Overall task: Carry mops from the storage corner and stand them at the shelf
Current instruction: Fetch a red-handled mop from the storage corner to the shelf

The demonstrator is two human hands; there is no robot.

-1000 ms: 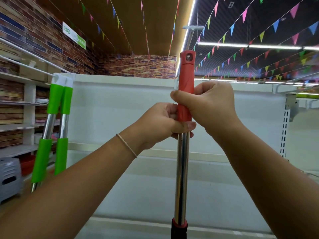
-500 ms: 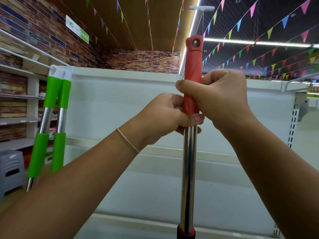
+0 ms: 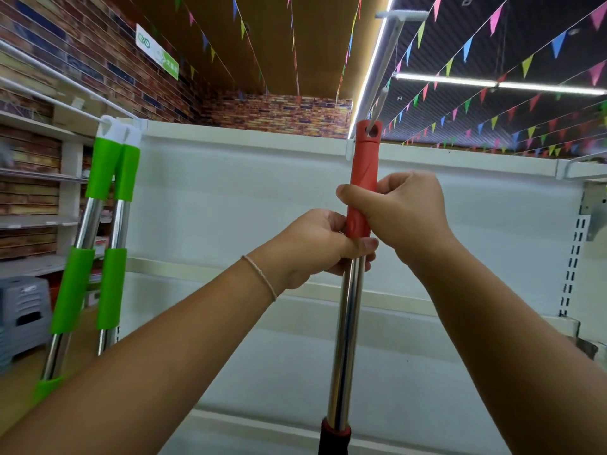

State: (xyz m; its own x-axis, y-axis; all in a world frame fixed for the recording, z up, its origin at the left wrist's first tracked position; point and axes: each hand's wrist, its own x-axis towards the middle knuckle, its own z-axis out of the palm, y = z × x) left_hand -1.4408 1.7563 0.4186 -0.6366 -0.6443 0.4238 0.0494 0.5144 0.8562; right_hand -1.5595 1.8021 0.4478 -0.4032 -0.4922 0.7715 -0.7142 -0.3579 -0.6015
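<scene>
You had two green-handled mops (image 3: 110, 224) already leaning at the white shelf (image 3: 262, 192). Your left hand (image 3: 315, 247) and right hand (image 3: 404, 211) both gripped the red-handled mop (image 3: 363, 192), upright before it, not yet released.

The red-handled mop (image 3: 351, 290) stands upright, its red plastic grip topped by a hanging hole through which a white hook rod passes. The right hand (image 3: 404, 211) wraps the red grip; the left hand (image 3: 315, 247) holds just below it, where the chrome pole begins (a red-and-black collar shows farther down). Well to the left of both hands, two green-handled mops (image 3: 98, 231) lean against the white shelf (image 3: 246, 192), chrome poles side by side, tops touching.
</scene>
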